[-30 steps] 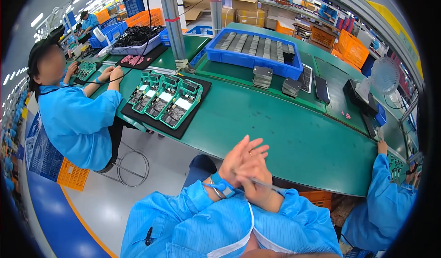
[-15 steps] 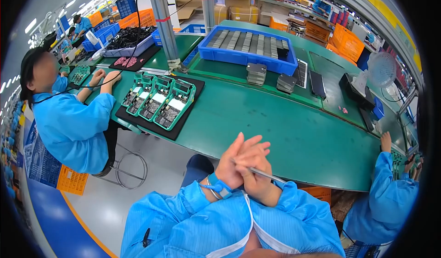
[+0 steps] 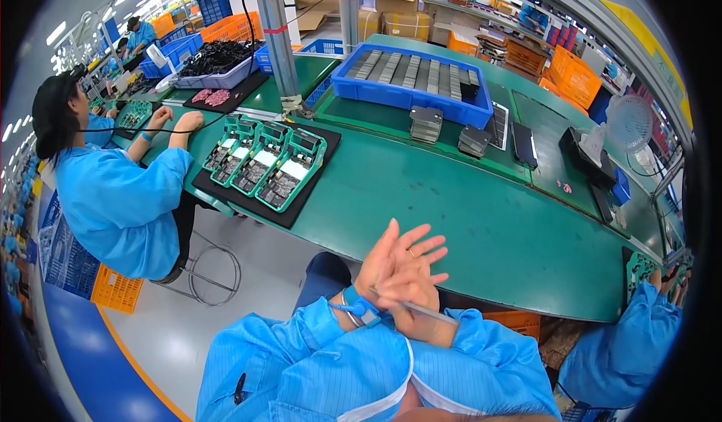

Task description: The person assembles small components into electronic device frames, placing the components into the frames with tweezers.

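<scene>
My left hand (image 3: 382,260) is raised over the bench's near edge, palm up with fingers spread and a ring on one. A blue strap (image 3: 364,311) and a bangle circle its wrist. Crossing in front of that palm is my right hand (image 3: 416,304), its fingers curled around a thin grey metal rod-like tool (image 3: 427,312). The tool slants from the left palm down to the right; motion blur hides its exact kind. Nearest on the bench, to the left, several green-framed circuit boards (image 3: 271,170) lie in a row on a black mat (image 3: 320,168).
A blue tray (image 3: 421,100) with rows of grey metal plates stands at the back, two plate stacks (image 3: 426,125) before it. A metal post (image 3: 274,42) rises left of it. Co-workers sit left (image 3: 120,196) and right (image 3: 624,347). A fan (image 3: 629,123) stands far right.
My left fingers have spread wider, and the tool's outer end has dipped lower. The right co-worker's hand has left the bench edge. The left co-worker's head has turned away.
</scene>
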`<act>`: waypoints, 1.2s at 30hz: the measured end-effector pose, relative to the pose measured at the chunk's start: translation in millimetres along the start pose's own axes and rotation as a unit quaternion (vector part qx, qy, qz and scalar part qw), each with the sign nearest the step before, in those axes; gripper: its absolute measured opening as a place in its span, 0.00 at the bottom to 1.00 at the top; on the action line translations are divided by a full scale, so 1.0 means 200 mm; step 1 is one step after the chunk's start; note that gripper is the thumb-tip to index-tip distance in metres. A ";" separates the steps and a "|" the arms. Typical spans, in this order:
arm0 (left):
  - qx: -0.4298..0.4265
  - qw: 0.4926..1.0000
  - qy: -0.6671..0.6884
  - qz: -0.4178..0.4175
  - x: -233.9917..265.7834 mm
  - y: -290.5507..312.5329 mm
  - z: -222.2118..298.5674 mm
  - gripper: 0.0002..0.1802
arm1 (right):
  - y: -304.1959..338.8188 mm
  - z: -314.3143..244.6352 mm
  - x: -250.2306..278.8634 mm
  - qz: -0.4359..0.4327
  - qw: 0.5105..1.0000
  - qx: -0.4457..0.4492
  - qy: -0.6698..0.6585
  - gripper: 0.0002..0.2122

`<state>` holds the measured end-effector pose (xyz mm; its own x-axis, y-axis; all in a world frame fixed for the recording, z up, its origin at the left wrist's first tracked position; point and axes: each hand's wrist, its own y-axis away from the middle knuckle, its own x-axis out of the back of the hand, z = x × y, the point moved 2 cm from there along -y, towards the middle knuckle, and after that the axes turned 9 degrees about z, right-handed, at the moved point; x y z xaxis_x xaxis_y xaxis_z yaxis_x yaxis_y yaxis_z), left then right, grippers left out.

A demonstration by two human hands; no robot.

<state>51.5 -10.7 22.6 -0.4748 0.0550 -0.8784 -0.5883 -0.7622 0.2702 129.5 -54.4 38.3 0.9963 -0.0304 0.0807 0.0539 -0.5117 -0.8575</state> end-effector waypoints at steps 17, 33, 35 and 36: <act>-0.052 0.998 -0.026 -0.025 -0.04 0.07 0.03 0.44 | -0.11 -0.03 -0.01 0.020 0.998 -0.048 0.036 0.04; -0.045 0.999 -0.022 -0.009 -0.01 0.04 0.03 0.40 | 0.00 -0.02 0.01 -0.008 0.999 -0.012 0.042 0.02; -0.058 0.998 -0.025 -0.022 0.01 0.04 0.02 0.40 | -0.02 0.03 0.02 -0.004 0.996 -0.041 0.077 0.02; -0.071 0.996 -0.028 -0.036 0.01 0.04 0.02 0.40 | -0.06 0.04 0.01 -0.005 0.996 -0.042 0.077 0.02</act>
<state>43.5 -13.5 23.3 -0.4740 0.1456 -0.8684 -0.5245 -0.8389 0.1456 131.1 -42.0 44.9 0.9734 -0.1532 0.1706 0.0506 -0.5824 -0.8113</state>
